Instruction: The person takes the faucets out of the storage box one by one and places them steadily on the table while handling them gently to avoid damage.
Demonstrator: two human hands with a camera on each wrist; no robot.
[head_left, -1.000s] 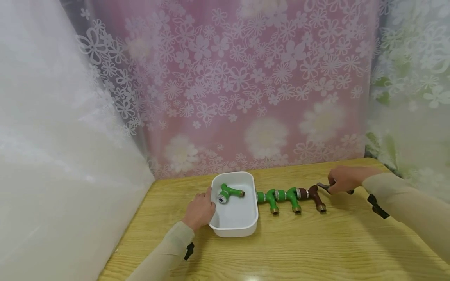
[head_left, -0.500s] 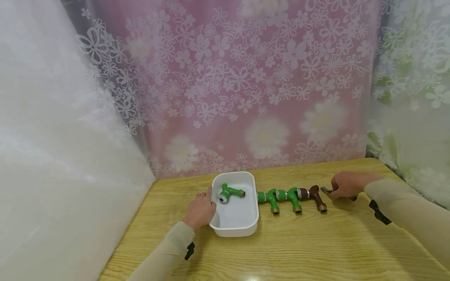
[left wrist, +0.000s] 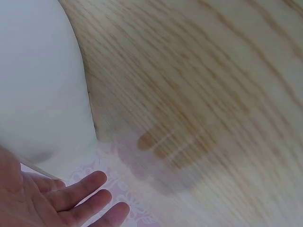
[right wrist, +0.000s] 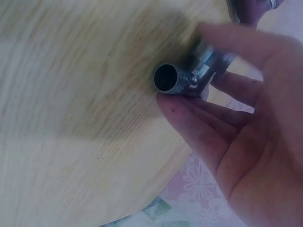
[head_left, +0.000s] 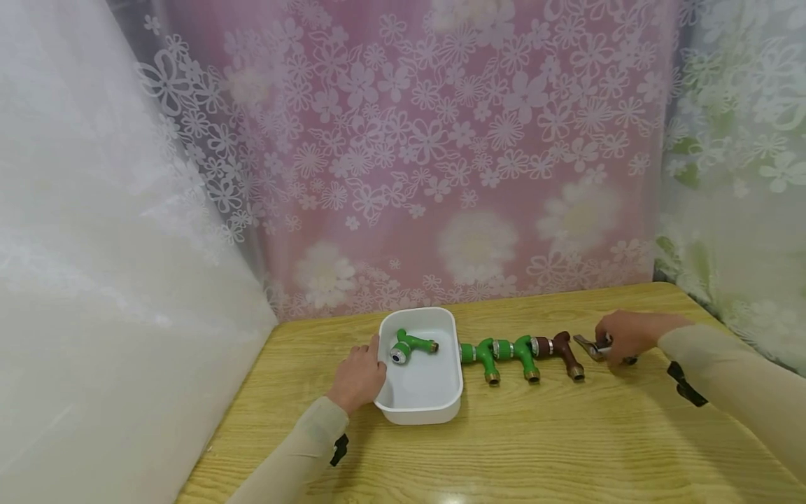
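My left hand (head_left: 359,378) rests at the left rim of a white plastic basin (head_left: 418,416); its fingers look loosely extended in the left wrist view. Inside the basin lies a green tap (head_left: 412,344). My right hand (head_left: 632,334) holds a silver metal tap (head_left: 595,348) low over the table, to the right of a brown tap (head_left: 569,357). The right wrist view shows its threaded end (right wrist: 177,79) between thumb and fingers. Two more green taps, one nearer the basin (head_left: 488,360) and one in the middle (head_left: 525,358), stand in line with the brown one.
The row of taps runs along the wooden table (head_left: 504,455) from the basin's right wall. A pink floral curtain (head_left: 472,175) hangs behind, with a white sheet (head_left: 126,280) at the left and a green-white floral sheet (head_left: 743,210) at the right.
My right hand has shifted slightly right and toward me with the silver tap, which has turned so more of its body shows. The left hand and basin have stayed put.
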